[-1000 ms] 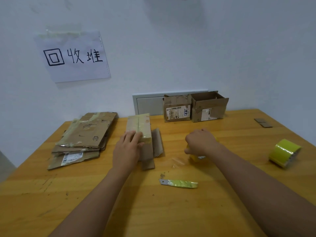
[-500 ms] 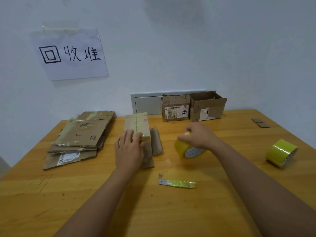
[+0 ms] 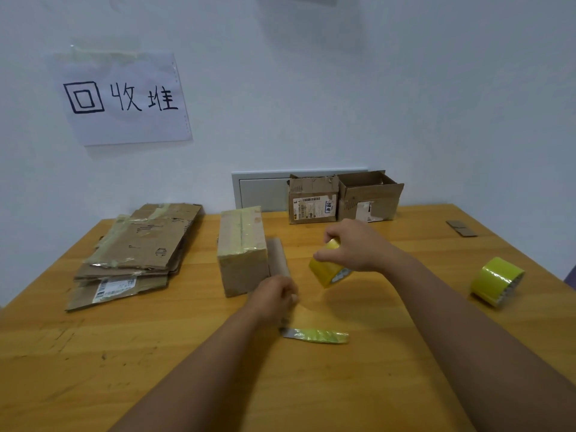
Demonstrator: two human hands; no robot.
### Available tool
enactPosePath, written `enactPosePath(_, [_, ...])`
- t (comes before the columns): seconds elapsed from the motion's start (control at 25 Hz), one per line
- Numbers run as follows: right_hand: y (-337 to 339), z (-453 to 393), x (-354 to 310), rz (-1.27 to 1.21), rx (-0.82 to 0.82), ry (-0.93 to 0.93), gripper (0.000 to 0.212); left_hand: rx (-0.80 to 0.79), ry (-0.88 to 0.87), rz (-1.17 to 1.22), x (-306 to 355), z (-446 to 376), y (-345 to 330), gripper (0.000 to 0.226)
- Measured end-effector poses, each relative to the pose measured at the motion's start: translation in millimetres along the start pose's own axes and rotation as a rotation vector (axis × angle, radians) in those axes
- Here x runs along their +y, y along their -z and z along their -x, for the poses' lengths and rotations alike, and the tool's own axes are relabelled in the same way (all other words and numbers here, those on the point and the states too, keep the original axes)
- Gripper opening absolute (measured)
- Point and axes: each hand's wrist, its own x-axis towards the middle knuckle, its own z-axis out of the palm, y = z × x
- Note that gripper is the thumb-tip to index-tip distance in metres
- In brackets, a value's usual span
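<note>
A yellow tape roll [image 3: 326, 271] is tilting in the grip of the right fingers [image 3: 332, 236]. A taped brown box [image 3: 241, 254] is standing just beyond the left fingers [image 3: 288, 288].

The view I am working through is a cardboard packing and recycling corner. A handwritten wall sign [image 3: 124, 98] reads 回收堆, "recycling pile". On the scuffed wooden table [image 3: 93, 369] I see a stack of flattened cartons [image 3: 137, 251], a labelled shipping box [image 3: 313, 201], an open-topped box [image 3: 371, 198], a taped carton [image 3: 241, 244] and a spare roll of yellow tape [image 3: 497, 280].
</note>
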Motion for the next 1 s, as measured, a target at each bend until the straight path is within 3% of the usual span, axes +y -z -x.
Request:
enactPosePath(0.08, [-2.8,1.3,7.7,-0.010,0.006,-0.024,0.028,-0.013,0.004,-0.005,0.7,-1.2,2.5,0.008])
enactPosePath(0.28, [-6.5,3.1,32.4,0.004,0.003,-0.141,0.023,-0.053,0.002,-0.185,6.8,1.1,4.6,0.024])
enactPosePath(0.56, [-15.2,9.0,46.7,-0.115,-0.128,-0.108,0.024,-0.084,-0.084,-0.279,17.9,11.6,7.1,0.023])
enactPosePath(0.76, [-6.2,9.6,46.0,-0.219,-0.015,-0.161,0.035,0.094,-0.125,-0.206,48.2,7.3,53.6,0.019])
enactPosePath(0.84, [4.9,9.7,41.5,-0.160,0.007,-0.156,0.045,0.091,-0.120,-0.200,57.3,4.2,80.2,0.018])
enactPosePath(1.0, [14.7,9.1,29.7,-0.214,0.126,-0.092,0.041,0.062,-0.101,-0.136,47.9,8.3,103.1,0.016])
